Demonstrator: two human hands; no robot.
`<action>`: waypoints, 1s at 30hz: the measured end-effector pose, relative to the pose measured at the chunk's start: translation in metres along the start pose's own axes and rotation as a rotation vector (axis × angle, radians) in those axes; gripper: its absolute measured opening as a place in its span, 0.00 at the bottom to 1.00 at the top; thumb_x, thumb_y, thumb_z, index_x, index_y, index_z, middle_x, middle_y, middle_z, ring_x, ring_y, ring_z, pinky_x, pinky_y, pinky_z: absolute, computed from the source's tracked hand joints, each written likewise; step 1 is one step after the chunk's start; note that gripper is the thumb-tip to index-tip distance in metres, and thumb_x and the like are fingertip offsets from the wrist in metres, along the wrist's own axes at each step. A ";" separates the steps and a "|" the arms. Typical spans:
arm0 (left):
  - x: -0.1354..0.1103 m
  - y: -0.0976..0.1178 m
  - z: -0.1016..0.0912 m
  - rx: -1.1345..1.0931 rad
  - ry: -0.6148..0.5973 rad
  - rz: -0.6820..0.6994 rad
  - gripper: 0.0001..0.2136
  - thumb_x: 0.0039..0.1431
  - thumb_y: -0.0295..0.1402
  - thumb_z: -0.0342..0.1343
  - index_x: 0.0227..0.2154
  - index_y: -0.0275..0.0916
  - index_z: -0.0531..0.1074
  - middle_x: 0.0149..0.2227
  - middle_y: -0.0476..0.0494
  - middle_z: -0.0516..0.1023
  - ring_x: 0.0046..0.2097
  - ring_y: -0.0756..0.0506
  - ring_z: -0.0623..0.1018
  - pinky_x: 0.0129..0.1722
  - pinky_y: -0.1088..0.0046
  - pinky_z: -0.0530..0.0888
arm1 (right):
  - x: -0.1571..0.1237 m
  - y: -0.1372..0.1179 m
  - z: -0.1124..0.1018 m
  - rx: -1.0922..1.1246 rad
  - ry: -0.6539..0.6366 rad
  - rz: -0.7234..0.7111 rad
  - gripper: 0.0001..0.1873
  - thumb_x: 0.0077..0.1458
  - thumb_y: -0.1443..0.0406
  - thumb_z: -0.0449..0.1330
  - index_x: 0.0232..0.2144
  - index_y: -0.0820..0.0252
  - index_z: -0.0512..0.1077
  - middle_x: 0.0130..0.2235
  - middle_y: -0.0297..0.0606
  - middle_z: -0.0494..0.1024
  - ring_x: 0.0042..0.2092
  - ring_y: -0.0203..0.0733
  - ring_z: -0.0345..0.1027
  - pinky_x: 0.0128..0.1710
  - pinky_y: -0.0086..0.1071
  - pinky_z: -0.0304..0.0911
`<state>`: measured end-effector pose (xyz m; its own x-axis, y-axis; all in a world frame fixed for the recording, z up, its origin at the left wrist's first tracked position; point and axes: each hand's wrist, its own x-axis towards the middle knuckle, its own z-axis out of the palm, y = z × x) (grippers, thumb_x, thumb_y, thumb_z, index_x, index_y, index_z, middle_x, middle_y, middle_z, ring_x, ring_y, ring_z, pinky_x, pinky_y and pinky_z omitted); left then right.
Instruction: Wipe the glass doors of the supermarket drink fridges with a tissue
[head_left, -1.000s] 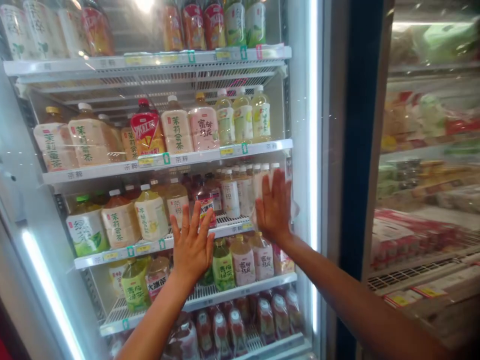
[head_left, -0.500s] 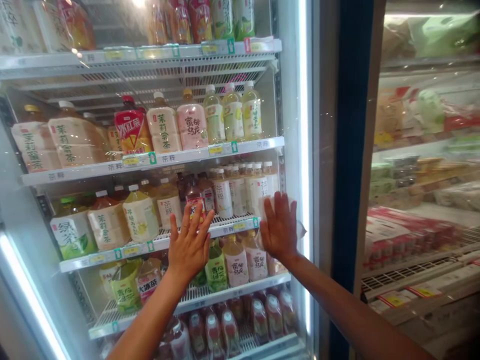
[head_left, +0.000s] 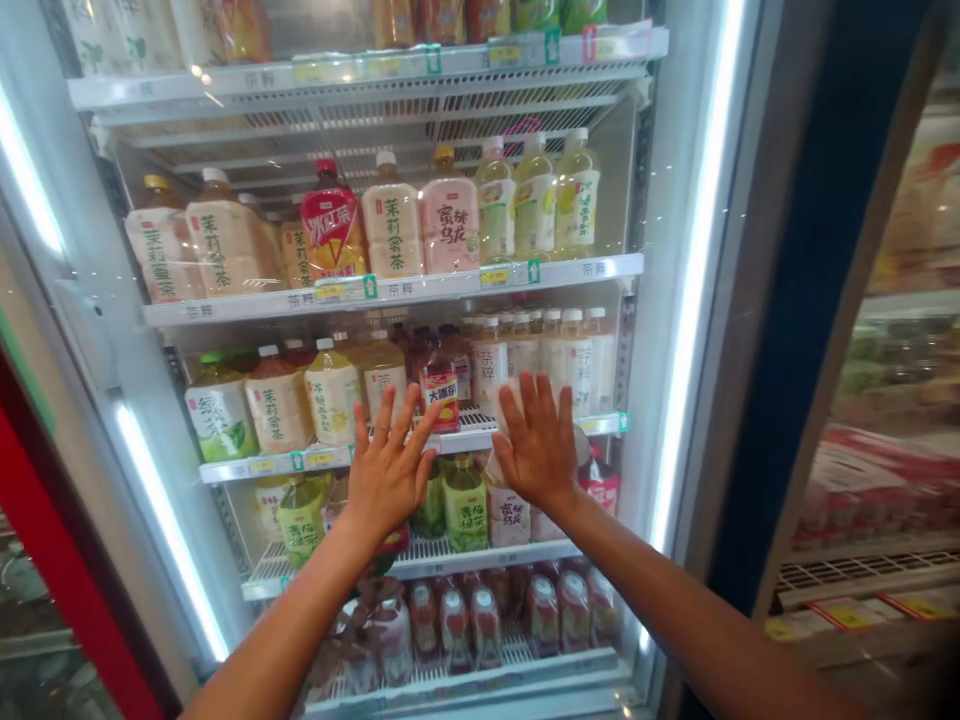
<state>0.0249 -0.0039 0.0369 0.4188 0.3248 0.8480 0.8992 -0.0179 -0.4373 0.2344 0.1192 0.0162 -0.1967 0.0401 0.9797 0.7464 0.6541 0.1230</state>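
Mid-frame, left hand (head_left: 388,478) is spread empty, right hand (head_left: 541,452) flattened over a pale cloth (head_left: 582,447) that could be dropped if pressure is eased.

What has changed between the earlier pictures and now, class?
The right hand has moved left across the white glass-fronted drinks cooler, nearer the left hand, which also shifted slightly left and covers less of the dark plastic bottle with a red label. The camera view turned. No grasp or release shows. The shelved plastic bottles stand unchanged.
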 end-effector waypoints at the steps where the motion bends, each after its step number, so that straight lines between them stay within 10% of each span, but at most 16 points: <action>1: -0.004 -0.011 -0.004 0.008 0.007 -0.010 0.32 0.68 0.36 0.50 0.73 0.45 0.47 0.75 0.45 0.41 0.76 0.38 0.39 0.74 0.48 0.35 | 0.004 -0.008 0.001 0.005 -0.010 -0.023 0.39 0.70 0.57 0.46 0.74 0.52 0.31 0.76 0.36 0.28 0.76 0.54 0.27 0.73 0.63 0.35; 7: -0.025 -0.067 -0.025 0.035 0.049 -0.071 0.34 0.68 0.35 0.52 0.73 0.45 0.46 0.76 0.45 0.37 0.76 0.38 0.37 0.73 0.46 0.35 | 0.088 -0.046 0.011 0.006 0.009 0.041 0.39 0.71 0.53 0.45 0.75 0.56 0.31 0.76 0.46 0.35 0.76 0.58 0.29 0.72 0.65 0.33; 13: -0.058 -0.095 -0.038 0.026 0.043 -0.112 0.34 0.68 0.34 0.52 0.73 0.46 0.45 0.76 0.46 0.36 0.76 0.38 0.36 0.73 0.46 0.33 | 0.034 -0.118 0.026 0.080 -0.053 -0.228 0.42 0.70 0.51 0.48 0.74 0.58 0.33 0.76 0.45 0.43 0.77 0.50 0.26 0.74 0.59 0.34; 20: -0.067 -0.121 -0.043 0.002 0.061 -0.187 0.35 0.67 0.34 0.52 0.73 0.49 0.43 0.76 0.48 0.35 0.76 0.39 0.35 0.73 0.46 0.32 | 0.116 -0.154 0.039 0.098 -0.015 -0.071 0.40 0.71 0.55 0.46 0.74 0.56 0.29 0.76 0.47 0.41 0.76 0.53 0.27 0.73 0.63 0.30; 23: -0.070 -0.127 -0.046 -0.001 0.072 -0.199 0.35 0.68 0.33 0.52 0.73 0.49 0.43 0.76 0.49 0.34 0.76 0.40 0.35 0.73 0.46 0.32 | 0.091 -0.171 0.041 0.104 -0.041 -0.083 0.40 0.71 0.57 0.45 0.74 0.58 0.28 0.76 0.46 0.39 0.76 0.50 0.22 0.74 0.61 0.30; 27: -0.076 -0.131 -0.047 -0.012 0.071 -0.200 0.35 0.68 0.34 0.52 0.73 0.50 0.43 0.76 0.48 0.36 0.76 0.39 0.35 0.73 0.45 0.32 | 0.050 -0.174 0.037 0.090 -0.152 -0.303 0.39 0.71 0.57 0.45 0.74 0.57 0.29 0.76 0.40 0.44 0.76 0.45 0.21 0.75 0.55 0.29; 30: -0.073 -0.132 -0.043 -0.036 0.072 -0.196 0.35 0.68 0.34 0.52 0.73 0.50 0.43 0.76 0.48 0.36 0.76 0.40 0.34 0.73 0.44 0.32 | 0.090 -0.152 0.029 0.023 -0.190 -0.225 0.37 0.72 0.56 0.41 0.74 0.52 0.28 0.76 0.37 0.43 0.76 0.44 0.23 0.75 0.56 0.30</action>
<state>-0.1185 -0.0661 0.0456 0.2423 0.2569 0.9356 0.9677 0.0050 -0.2520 0.0845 0.0455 0.0814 -0.4731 0.0316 0.8804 0.6561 0.6796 0.3282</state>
